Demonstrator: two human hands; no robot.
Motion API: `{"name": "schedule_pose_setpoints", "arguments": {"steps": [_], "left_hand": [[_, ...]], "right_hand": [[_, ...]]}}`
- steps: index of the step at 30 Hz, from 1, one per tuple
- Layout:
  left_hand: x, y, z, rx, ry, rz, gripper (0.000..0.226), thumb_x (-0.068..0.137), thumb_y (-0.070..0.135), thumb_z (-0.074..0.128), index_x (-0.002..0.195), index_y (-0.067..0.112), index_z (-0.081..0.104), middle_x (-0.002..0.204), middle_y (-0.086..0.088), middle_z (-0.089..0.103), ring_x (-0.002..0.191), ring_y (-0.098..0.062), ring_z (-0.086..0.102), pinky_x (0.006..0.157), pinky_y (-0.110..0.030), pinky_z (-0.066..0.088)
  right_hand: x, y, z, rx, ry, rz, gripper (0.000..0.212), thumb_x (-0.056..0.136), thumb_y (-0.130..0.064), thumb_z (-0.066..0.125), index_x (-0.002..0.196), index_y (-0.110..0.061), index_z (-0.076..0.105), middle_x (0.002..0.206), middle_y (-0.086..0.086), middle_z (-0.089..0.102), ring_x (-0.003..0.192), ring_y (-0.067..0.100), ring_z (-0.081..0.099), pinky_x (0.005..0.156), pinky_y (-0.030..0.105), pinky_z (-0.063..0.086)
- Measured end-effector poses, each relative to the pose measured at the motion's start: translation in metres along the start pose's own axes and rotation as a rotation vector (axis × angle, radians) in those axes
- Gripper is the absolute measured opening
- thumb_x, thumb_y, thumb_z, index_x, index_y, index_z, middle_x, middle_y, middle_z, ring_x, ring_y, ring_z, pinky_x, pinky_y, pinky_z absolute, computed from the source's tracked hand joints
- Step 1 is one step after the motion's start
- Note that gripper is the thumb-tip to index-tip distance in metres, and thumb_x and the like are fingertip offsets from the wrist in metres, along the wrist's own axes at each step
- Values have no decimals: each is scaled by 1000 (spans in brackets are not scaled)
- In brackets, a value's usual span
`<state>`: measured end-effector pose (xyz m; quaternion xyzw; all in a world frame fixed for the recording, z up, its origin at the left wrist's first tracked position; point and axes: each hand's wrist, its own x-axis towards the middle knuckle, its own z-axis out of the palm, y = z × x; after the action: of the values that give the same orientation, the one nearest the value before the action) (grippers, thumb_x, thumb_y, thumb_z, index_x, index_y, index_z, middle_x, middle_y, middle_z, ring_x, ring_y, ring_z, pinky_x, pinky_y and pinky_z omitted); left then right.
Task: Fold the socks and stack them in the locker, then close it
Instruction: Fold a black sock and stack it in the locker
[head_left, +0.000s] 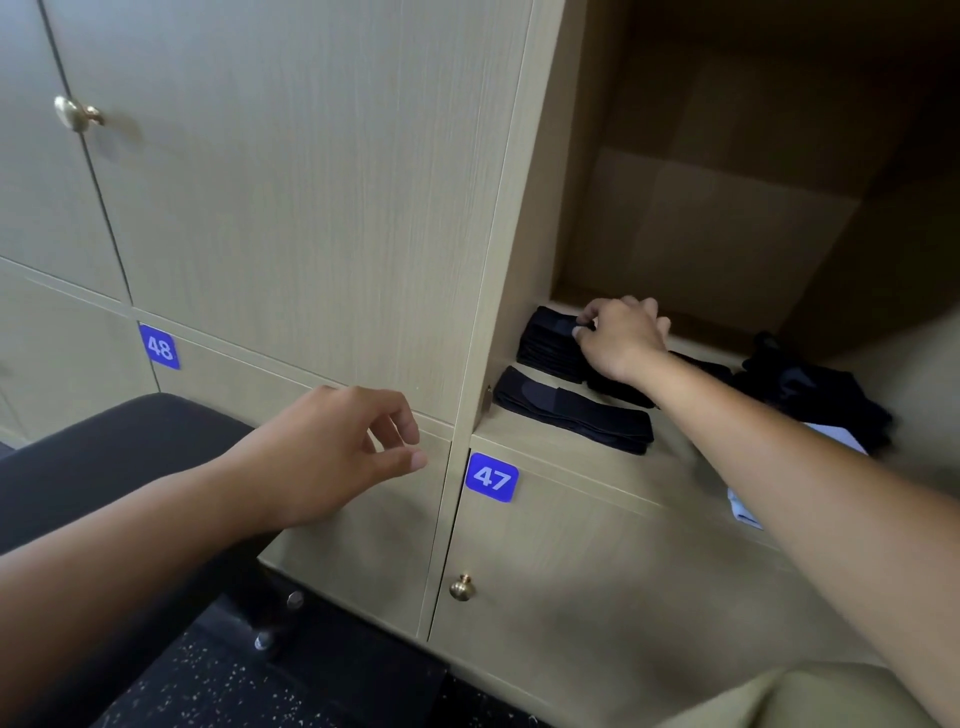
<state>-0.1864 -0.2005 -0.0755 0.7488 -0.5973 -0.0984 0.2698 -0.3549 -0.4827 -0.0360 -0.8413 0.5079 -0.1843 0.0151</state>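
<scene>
The open locker (587, 436) shows a wooden shelf with black socks on it. A stack of folded black socks (548, 343) lies at the back left, and my right hand (621, 335) rests on it, fingers pinching the top sock. A single folded black sock (571, 410) lies in front of the stack near the shelf edge. A loose heap of black socks (815, 389) sits at the right. My left hand (337, 447) hovers in front of the closed doors, fingers loosely curled, holding nothing.
Closed locker doors with blue labels 48 (159, 347) and 47 (491, 477) and brass knobs (461, 587) surround the opening. A black padded bench (119, 447) stands at lower left on dark speckled floor. White cloth (745, 512) lies beside my right forearm.
</scene>
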Motion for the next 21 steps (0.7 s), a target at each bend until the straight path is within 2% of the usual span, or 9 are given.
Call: {"name": "schedule_pose_setpoints", "arguments": {"steps": [3,6,8,9,12,19,21], "left_hand": [[-4,-3,-4,1,1,-11,14,88,52,69,89,39,65,90,19,71,82,3,65,75,-21,51],[-9,-5,-8,-2,5,-26,14,88,50,70,88,37,66,90,19,72,82,2,65,79,-26,54],[-15,-7,-11,-11,7,-34,14,87,50,72,87,37,67,89,19,72,81,1,65,79,-28,55],[-19,-8,-13,-9,5,-38,14,87,51,72,86,38,67,88,20,72,81,1,65,79,-28,55],[-30,-13,-20,16,-2,-55,13,86,51,73,86,39,68,87,20,72,81,3,66,80,-29,56],[-55,-25,-46,63,18,-123,6,86,44,74,86,39,71,84,25,71,79,6,67,76,-23,54],[-63,-29,-54,66,32,-149,6,86,44,75,87,39,71,84,24,71,79,5,67,78,-26,55]], "right_hand": [[-18,-7,-8,35,15,-57,18,102,-31,52,109,-27,68,125,6,60,126,30,42,96,39,29],[-42,-15,-18,132,-15,-99,17,99,-23,53,93,-26,69,102,-3,69,111,25,56,94,36,30],[-59,-19,-26,214,-24,-134,17,96,-21,54,89,-25,69,91,-8,68,100,21,61,98,36,41],[-68,-22,-29,247,-15,-159,17,95,-21,55,87,-26,69,88,-10,67,95,20,62,93,37,47],[-94,-33,-38,294,4,-257,16,95,-28,56,84,-26,67,84,-12,67,85,16,63,77,37,54],[-141,-63,-49,346,-117,-484,15,96,-32,57,87,-24,66,75,-14,62,74,12,57,74,38,53],[-147,-71,-45,363,-148,-522,14,96,-32,57,88,-25,66,76,-14,63,73,11,56,75,38,53]]}}
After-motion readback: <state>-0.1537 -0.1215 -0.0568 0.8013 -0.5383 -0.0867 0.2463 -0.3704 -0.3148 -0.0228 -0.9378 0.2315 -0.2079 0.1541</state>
